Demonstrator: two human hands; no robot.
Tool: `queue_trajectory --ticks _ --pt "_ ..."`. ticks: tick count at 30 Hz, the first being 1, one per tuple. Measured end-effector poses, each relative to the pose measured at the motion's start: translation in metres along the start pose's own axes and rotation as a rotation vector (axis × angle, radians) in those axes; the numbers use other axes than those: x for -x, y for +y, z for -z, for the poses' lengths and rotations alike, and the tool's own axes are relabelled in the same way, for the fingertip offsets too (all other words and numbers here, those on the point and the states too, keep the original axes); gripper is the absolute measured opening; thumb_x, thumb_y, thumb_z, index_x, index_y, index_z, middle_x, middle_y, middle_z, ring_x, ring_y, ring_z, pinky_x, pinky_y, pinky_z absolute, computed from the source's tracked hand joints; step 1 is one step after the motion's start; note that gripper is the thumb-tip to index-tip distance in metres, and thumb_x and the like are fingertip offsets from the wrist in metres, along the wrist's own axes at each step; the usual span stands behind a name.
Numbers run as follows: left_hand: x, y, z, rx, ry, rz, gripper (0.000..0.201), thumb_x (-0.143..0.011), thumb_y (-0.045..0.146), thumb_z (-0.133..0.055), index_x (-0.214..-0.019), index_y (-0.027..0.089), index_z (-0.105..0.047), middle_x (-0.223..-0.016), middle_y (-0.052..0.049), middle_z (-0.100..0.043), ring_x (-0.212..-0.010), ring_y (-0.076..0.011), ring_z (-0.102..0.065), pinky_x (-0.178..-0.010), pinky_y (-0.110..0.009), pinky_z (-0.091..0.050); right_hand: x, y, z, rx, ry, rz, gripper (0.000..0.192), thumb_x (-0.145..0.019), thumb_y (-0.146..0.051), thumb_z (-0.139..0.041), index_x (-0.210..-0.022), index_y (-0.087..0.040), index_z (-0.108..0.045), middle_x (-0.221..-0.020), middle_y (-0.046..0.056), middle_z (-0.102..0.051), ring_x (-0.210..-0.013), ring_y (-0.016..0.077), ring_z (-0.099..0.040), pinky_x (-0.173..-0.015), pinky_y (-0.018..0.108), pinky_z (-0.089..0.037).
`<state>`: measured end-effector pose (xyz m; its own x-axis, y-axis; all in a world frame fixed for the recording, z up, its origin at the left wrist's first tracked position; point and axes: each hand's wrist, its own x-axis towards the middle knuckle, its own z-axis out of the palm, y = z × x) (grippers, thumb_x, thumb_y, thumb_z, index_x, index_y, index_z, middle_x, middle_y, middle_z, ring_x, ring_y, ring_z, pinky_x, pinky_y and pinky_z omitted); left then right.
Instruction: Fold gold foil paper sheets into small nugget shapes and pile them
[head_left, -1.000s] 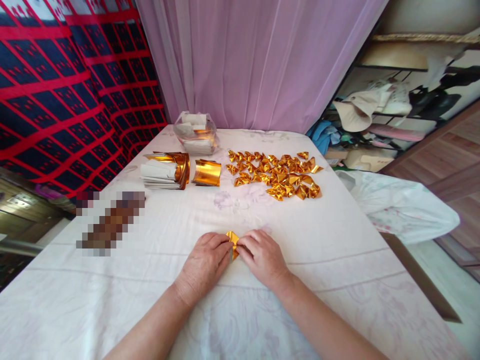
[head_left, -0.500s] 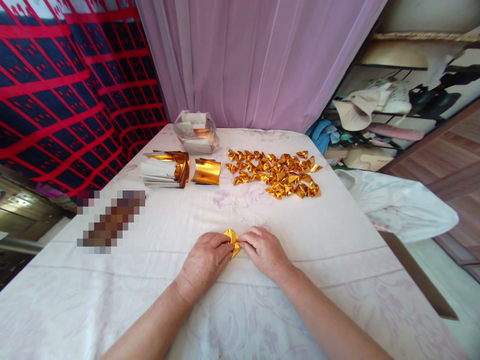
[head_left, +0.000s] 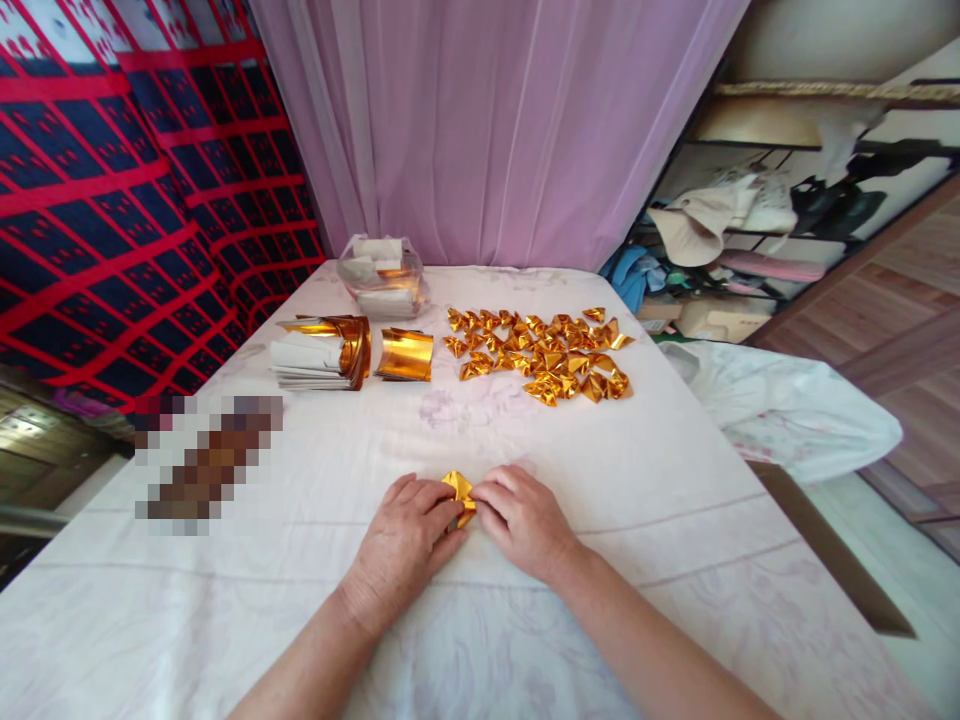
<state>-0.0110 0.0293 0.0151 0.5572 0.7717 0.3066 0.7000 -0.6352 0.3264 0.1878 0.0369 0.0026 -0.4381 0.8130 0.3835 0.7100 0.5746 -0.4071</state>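
Note:
A small piece of gold foil paper (head_left: 458,492), partly folded, lies on the white cloth (head_left: 300,560) in front of me. My left hand (head_left: 406,540) and my right hand (head_left: 521,520) pinch it from either side with their fingertips. Most of the piece is hidden under my fingers. Farther back lies a spread of several finished gold folded pieces (head_left: 544,352).
A curled gold sheet (head_left: 406,353) and a stack of gold-and-white sheets (head_left: 319,350) sit back left, with a clear plastic bag of sheets (head_left: 382,276) behind them. A pink curtain hangs at the far end. The table edge runs along the right, cluttered shelves beyond.
Both hands stay on the gold piece and shift their fingers slightly on it. The view has tilted a little, so everything sits slightly lower and to the left.

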Motion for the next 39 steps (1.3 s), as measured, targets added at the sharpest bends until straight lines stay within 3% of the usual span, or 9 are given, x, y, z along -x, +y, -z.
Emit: queue_trajectory --ticks 6,11,19,29,39 --pt "-0.0012 0.0015 0.0025 -0.004 -0.003 0.021 0.02 -0.091 0.024 -0.055 -0.106 0.025 -0.068 -0.106 -0.004 -0.07 -0.098 -0.0208 -0.065 -0.102 -0.049 -0.043 -0.0003 -0.0032 0.0046 -0.011 -0.034 0.045 0.012 -0.083 -0.021 -0.067 -0.095 -0.022 -0.066 -0.094 0.004 -0.064 -0.086 0.018 -0.057 -0.079 0.031 -0.047" --pt "-0.0016 0.0029 0.0049 -0.019 -0.008 0.023 0.018 -0.091 0.024 -0.055 -0.103 0.024 -0.069 -0.105 -0.003 -0.07 -0.097 -0.021 -0.065 -0.101 -0.049 -0.042 -0.0028 -0.0042 0.0055 0.1 -0.031 0.14 0.004 -0.087 -0.02 -0.064 -0.089 -0.022 -0.067 -0.085 0.002 -0.065 -0.08 0.0175 -0.055 -0.073 0.031 -0.044" --pt "0.001 -0.0001 0.0037 -0.056 -0.003 -0.019 0.019 -0.091 0.024 -0.055 -0.106 0.023 -0.066 -0.107 -0.005 -0.07 -0.099 -0.021 -0.064 -0.102 -0.048 -0.041 0.0003 -0.0033 0.0027 0.219 -0.009 0.202 0.013 -0.091 -0.019 -0.06 -0.081 -0.023 -0.067 -0.079 0.001 -0.065 -0.076 0.016 -0.055 -0.069 0.031 -0.04" --pt "0.0003 0.0044 0.0023 -0.093 0.066 -0.01 0.021 -0.095 0.022 -0.048 -0.1 0.024 -0.069 -0.105 -0.004 -0.073 -0.096 -0.0186 -0.067 -0.106 -0.047 -0.036 -0.0003 -0.004 0.003 0.159 -0.006 0.154 0.004 -0.087 -0.017 -0.065 -0.084 -0.02 -0.066 -0.081 0.002 -0.065 -0.08 0.0175 -0.055 -0.071 0.031 -0.037" --pt "0.0001 0.0062 0.0025 -0.111 0.025 0.013 0.018 -0.092 0.017 -0.05 -0.096 0.023 -0.066 -0.106 -0.003 -0.073 -0.096 -0.0204 -0.068 -0.109 -0.05 -0.031 -0.0001 -0.0049 0.003 0.148 -0.028 0.108 0.013 -0.092 -0.023 -0.058 -0.084 -0.021 -0.068 -0.081 0.003 -0.066 -0.079 0.0169 -0.055 -0.072 0.031 -0.038"
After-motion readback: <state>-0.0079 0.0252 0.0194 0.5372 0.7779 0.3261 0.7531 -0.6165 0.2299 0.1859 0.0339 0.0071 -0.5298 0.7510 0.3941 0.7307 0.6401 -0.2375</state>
